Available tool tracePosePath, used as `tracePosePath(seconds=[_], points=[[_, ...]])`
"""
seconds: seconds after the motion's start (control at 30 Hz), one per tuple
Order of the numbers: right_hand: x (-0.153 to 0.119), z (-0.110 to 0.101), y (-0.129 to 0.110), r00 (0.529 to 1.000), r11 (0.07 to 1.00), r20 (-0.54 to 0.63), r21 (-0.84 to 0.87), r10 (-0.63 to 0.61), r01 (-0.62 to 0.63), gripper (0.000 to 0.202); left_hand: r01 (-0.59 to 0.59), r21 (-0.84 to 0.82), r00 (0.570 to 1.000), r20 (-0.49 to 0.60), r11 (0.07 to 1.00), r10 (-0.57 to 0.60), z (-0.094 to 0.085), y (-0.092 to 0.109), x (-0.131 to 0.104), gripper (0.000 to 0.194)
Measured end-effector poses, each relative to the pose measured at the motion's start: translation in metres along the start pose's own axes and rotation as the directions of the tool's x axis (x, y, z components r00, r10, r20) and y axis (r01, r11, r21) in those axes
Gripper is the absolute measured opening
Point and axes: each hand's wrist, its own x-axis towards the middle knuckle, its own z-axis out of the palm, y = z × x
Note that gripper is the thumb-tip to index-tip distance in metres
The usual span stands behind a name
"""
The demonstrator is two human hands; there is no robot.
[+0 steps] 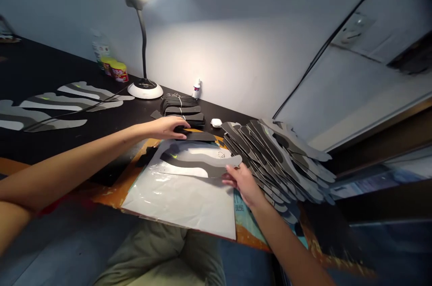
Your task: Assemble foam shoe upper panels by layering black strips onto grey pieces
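Note:
My right hand (245, 183) pinches the right end of a wavy grey shoe upper panel (195, 162), which bears a yellow-green mark and a white area. The panel lies over a white plastic-covered sheet (182, 200) in front of me. Farther back, my left hand (168, 127) is closed at the left end of a dark curved strip (200, 136), thumb and forefinger around it. Just behind that hand are stacked dark strips (194, 118), with tied bundles (178, 103) beyond them.
A big fanned pile of similar panels (276, 155) lies at the right. Several panels (67, 101) are spread at the left. Along the wall stand a lit lamp (145, 89), yellow-lidded tubs (119, 71), a small white bottle (196, 89) and a white case (216, 122).

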Motion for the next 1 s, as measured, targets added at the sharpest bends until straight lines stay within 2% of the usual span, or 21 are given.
tracePosePath(seconds=[0.07, 0.13, 0.17, 0.2, 0.27, 0.3, 0.33, 0.4, 0.43, 0.53, 0.63, 0.73, 0.8, 0.9, 1.0], points=[[-0.002, -0.005, -0.006, 1.000, 0.993, -0.030, -0.114, -0.001, -0.002, 0.051, 0.014, 0.100, 0.999, -0.050, 0.995, -0.009, 0.006, -0.007, -0.011, 0.056], [-0.006, -0.008, -0.020, 0.995, 0.915, -0.088, -0.404, -0.054, 0.014, 0.068, 0.008, 0.168, 0.995, -0.100, 0.986, 0.009, 0.015, -0.009, -0.018, 0.058], [-0.008, -0.008, -0.028, 0.989, 0.801, -0.111, -0.598, -0.094, 0.009, 0.076, -0.001, 0.194, 0.991, -0.128, 0.981, 0.026, 0.020, -0.009, -0.020, 0.058], [-0.011, -0.008, -0.036, 0.984, 0.634, -0.122, -0.773, -0.133, -0.010, 0.081, -0.013, 0.215, 0.987, -0.154, 0.977, 0.047, 0.024, -0.009, -0.021, 0.058], [-0.014, -0.002, -0.047, 0.978, 0.288, -0.100, -0.957, -0.183, -0.044, 0.078, -0.044, 0.243, 0.976, -0.197, 0.969, 0.094, 0.029, -0.010, -0.020, 0.053], [-0.014, 0.002, -0.050, 0.978, 0.203, -0.071, -0.979, -0.196, -0.031, 0.069, -0.062, 0.252, 0.970, -0.212, 0.966, 0.118, 0.030, -0.010, -0.020, 0.048], [-0.013, 0.007, -0.050, 0.976, 0.165, -0.023, -0.986, -0.218, 0.014, 0.058, -0.081, 0.258, 0.964, -0.226, 0.963, 0.141, 0.032, -0.010, -0.020, 0.044], [-0.004, 0.018, -0.047, 0.947, 0.162, 0.115, -0.972, -0.300, 0.169, 0.036, -0.115, 0.260, 0.951, -0.250, 0.959, 0.181, 0.034, -0.011, -0.020, 0.036], [0.004, 0.023, -0.044, 0.917, 0.175, 0.184, -0.950, -0.353, 0.258, 0.030, -0.130, 0.256, 0.945, -0.262, 0.958, 0.198, 0.035, -0.011, -0.021, 0.034], [0.034, 0.033, -0.036, 0.827, 0.211, 0.297, -0.875, -0.477, 0.436, 0.035, -0.172, 0.220, 0.925, -0.300, 0.960, 0.234, 0.039, -0.009, -0.022, 0.031], [0.064, 0.039, -0.036, 0.806, 0.246, 0.294, -0.850, -0.513, 0.466, 0.041, -0.202, 0.148, 0.905, -0.350, 0.968, 0.242, 0.042, -0.007, -0.023, 0.032], [0.080, 0.044, -0.043, 0.799, 0.282, 0.271, -0.835, -0.536, 0.472, 0.031, -0.196, 0.061, 0.887, -0.414, 0.979, 0.203, 0.043, -0.004, -0.023, 0.036], [0.084, 0.048, -0.049, 0.796, 0.310, 0.261, -0.820, -0.546, 0.482, 0.024, -0.155, 0.022, 0.869, -0.473, 0.988, 0.147, 0.043, -0.001, -0.024, 0.037], [0.092, 0.055, -0.057, 0.805, 0.354, 0.238, -0.804, -0.544, 0.477, 0.027, -0.062, 0.002, 0.838, -0.542, 0.998, 0.053, 0.042, -0.001, -0.024, 0.039], [0.104, 0.062, -0.060, 0.823, 0.372, 0.205, -0.816, -0.530, 0.443, 0.026, 0.016, 0.038, 0.843, -0.537, 0.999, 0.007, 0.043, -0.005, -0.023, 0.041]])
